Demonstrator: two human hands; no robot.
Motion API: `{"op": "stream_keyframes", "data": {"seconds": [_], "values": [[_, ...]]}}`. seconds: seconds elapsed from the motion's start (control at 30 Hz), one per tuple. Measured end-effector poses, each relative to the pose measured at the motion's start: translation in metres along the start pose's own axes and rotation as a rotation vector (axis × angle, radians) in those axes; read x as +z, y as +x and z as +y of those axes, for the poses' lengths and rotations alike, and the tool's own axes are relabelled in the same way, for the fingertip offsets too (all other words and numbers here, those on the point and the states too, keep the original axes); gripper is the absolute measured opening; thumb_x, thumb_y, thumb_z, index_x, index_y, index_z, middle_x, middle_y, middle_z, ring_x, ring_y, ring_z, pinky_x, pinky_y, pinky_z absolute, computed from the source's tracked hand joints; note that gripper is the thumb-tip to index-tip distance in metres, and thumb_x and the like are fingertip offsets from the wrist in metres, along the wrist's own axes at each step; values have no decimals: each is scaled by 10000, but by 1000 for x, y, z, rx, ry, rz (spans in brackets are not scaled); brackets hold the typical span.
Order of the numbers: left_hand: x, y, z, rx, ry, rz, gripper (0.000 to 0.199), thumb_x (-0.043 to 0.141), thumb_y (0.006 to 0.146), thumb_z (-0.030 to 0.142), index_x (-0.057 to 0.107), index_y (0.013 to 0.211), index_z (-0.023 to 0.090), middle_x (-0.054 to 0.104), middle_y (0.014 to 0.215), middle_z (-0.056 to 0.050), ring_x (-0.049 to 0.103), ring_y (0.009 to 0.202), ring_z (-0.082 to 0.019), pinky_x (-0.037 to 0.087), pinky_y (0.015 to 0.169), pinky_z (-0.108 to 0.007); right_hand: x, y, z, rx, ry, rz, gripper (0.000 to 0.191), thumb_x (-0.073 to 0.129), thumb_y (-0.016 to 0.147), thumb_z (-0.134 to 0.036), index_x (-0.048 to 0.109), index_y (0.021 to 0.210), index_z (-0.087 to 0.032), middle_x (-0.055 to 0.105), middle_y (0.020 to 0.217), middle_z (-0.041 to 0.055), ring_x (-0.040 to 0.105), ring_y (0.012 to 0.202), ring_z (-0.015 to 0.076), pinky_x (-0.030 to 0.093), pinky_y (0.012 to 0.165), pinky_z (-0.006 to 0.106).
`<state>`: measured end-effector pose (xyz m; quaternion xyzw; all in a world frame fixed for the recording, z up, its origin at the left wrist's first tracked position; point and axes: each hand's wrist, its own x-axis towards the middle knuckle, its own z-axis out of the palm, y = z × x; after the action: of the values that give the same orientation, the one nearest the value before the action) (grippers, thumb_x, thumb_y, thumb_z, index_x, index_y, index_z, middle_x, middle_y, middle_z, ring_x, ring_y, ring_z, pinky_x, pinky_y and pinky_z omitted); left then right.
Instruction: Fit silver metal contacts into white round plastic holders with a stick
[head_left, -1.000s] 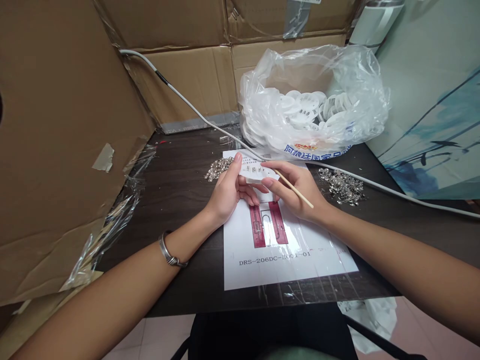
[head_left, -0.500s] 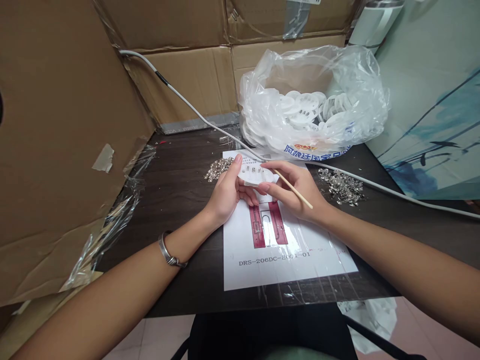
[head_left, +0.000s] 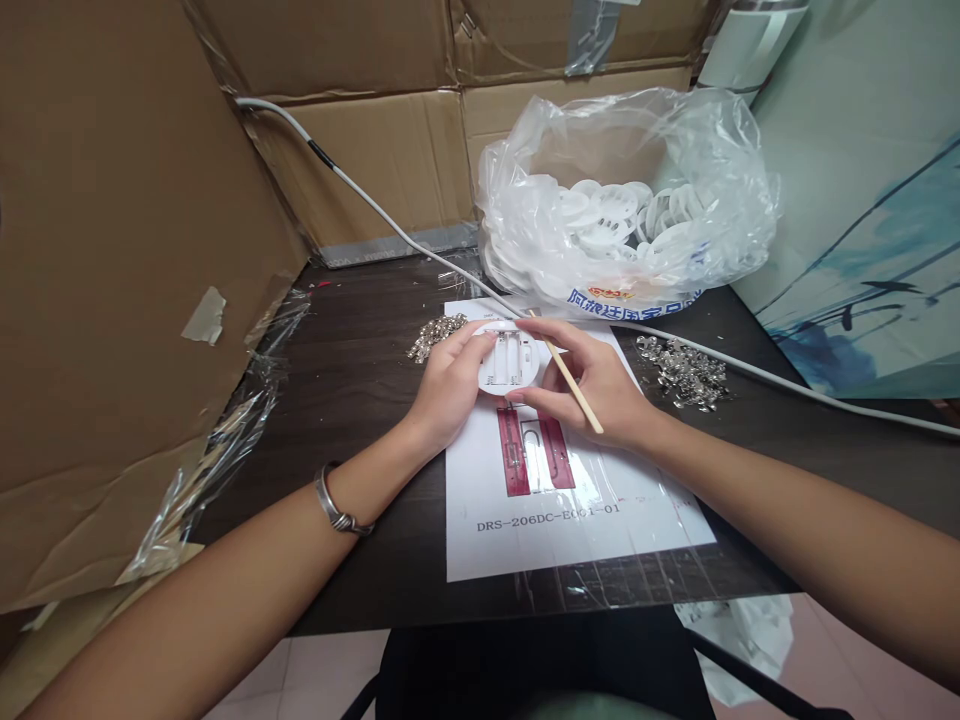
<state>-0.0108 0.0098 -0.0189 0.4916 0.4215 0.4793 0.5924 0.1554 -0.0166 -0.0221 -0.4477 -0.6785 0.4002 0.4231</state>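
A white disc point(head_left: 501, 376) is held over the far part of the sheet point(head_left: 585, 545), its slotted face turned up toward the person. The left hand point(head_left: 448, 388), over the sheet's left edge, grips the disc's left side, thumb on the slotted face. The right hand point(head_left: 604, 388), over the sheet's right half, pinches the disc's right side, thumb at the near rim and index finger at the far rim. A pale stick point(head_left: 576, 388) is also in this hand, slanting across the gap between thumb and index finger.

The sheet lies on the bench point(head_left: 360, 320) and bears a diagram with red strips point(head_left: 555, 450) and, nearer the person, a printed code point(head_left: 547, 522). At the sheet's far left corner is a pile of small metal parts point(head_left: 431, 338); a second metal pile point(head_left: 686, 374) lies just right of the sheet. Beyond the sheet's far edge stands a clear bag point(head_left: 739, 245) of white discs point(head_left: 611, 208). A grey cable point(head_left: 397, 230) runs past that same edge. Cardboard point(head_left: 390, 160) stands beyond and left of the sheet, and a painted panel point(head_left: 877, 250) to its right.
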Motion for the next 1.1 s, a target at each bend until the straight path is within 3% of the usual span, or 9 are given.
{"op": "stream_keyframes", "data": {"seconds": [0.37, 0.6, 0.77, 1.1], "values": [[-1, -1, -2, 2, 15, -45, 208, 513, 861, 285, 656, 971, 181, 575, 608, 8, 512, 454, -105, 440, 446, -224, 0, -1, 1, -33, -29, 6, 731, 816, 682, -442, 546, 1316, -194, 686, 939, 55, 627, 673, 156, 499, 621, 313], [-3, 0, -5, 66, 48, -41, 198, 530, 872, 308, 672, 952, 195, 640, 786, -28, 591, 676, -137, 438, 508, -209, 0, -1, 0, -28, -30, 5, 712, 813, 689, -426, 545, 1312, -209, 691, 987, 60, 620, 654, 147, 505, 625, 319], [-2, 1, -5, 98, 103, -21, 201, 526, 866, 298, 672, 947, 187, 672, 867, -37, 606, 738, -142, 466, 619, -228, 0, -1, 0, -22, -32, 6, 719, 811, 685, -435, 546, 1315, -213, 692, 951, 53, 623, 681, 160, 504, 621, 321], [-4, 2, -7, 124, 127, -18, 204, 509, 860, 274, 679, 934, 187, 671, 884, -35, 600, 791, -151, 458, 672, -240, 0, -2, 1, -25, -33, 4, 735, 813, 683, -436, 548, 1327, -199, 689, 929, 50, 621, 680, 158, 499, 621, 313]]}}
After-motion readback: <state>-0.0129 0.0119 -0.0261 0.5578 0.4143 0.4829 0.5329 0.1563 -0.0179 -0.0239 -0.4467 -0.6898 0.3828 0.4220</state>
